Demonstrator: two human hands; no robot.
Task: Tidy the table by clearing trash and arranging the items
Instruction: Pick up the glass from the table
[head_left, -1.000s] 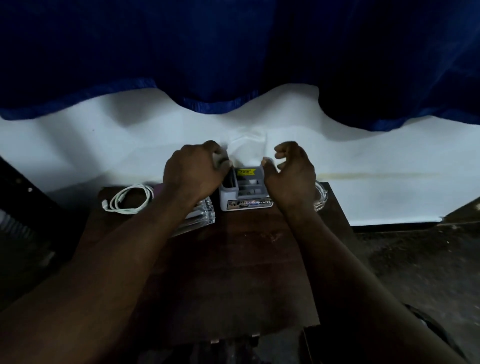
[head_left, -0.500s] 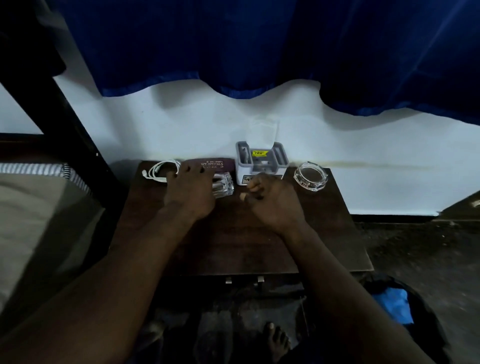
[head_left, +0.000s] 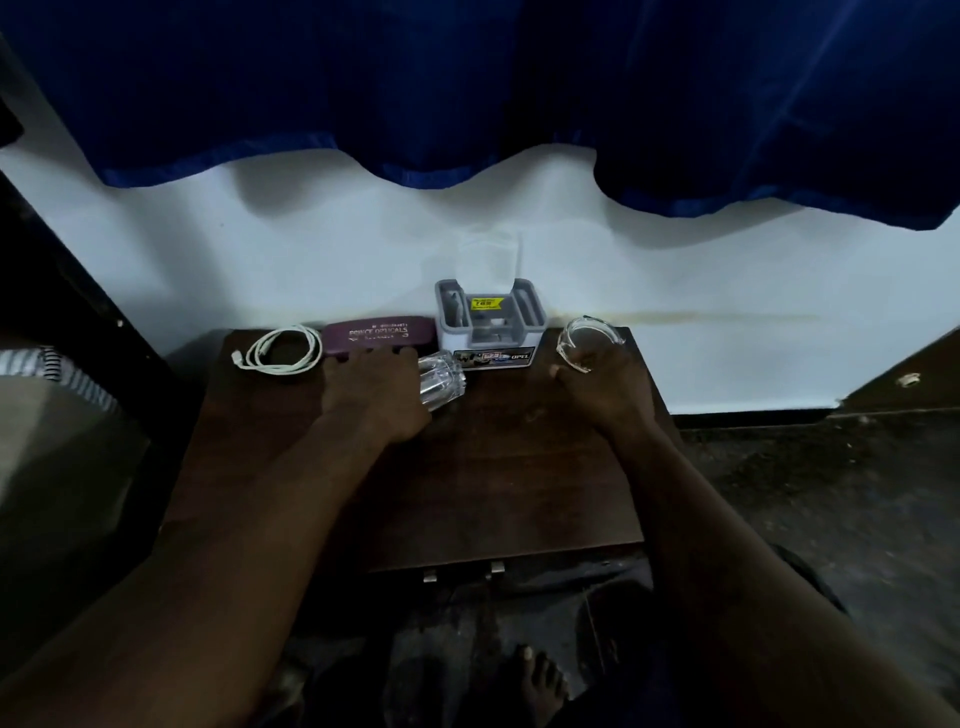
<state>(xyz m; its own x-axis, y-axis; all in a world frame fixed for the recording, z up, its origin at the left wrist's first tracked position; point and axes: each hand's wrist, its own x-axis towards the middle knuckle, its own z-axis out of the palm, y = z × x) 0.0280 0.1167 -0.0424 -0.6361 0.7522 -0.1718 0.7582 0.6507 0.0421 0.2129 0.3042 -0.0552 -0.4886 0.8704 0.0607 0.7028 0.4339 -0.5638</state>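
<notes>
Right hand (head_left: 608, 387): shifting off table centre since 0.5 s ago; now sitting at far-right corner on clear round glass ashtray (head_left: 592, 338).
Right fingers: curling over ashtray's near rim, thumb sticking out to the left. Firm hold or bare touch: cannot tell.
Left hand (head_left: 371, 389): staying approx. where it was. Fingers lying nearly straight, narrow spread, tips touching near edge of purple oblong spectacle case (head_left: 376, 332), gripping nothing.
Clear faceted glass tumbler (head_left: 441, 379): sitting against left hand's right side, just in front of grey plastic organiser box (head_left: 488, 327). Upright or tipped: cannot tell.
Back row, left to right: white coiled cable (head_left: 280, 351), spectacle case, organiser box w/ yellow sticker, ashtray. All sitting along far edge of dark wooden table (head_left: 519, 478), near white wall (head_left: 260, 270).
Task reading: arranging prob. nearing its end. Ashtray looking like the item being squared up. Tumbler standing out of line, poss. next. No trash showing on table.
Hidden: ashtray's near half lying under right hand; tumbler's left side behind left hand.
Hard to make out: box contents sitting in shadow; clear lid or sleeve above box fading into wall; light running dim throughout.
Cut off: both arms leaving bottom corners; table's underside barely showing.
</notes>
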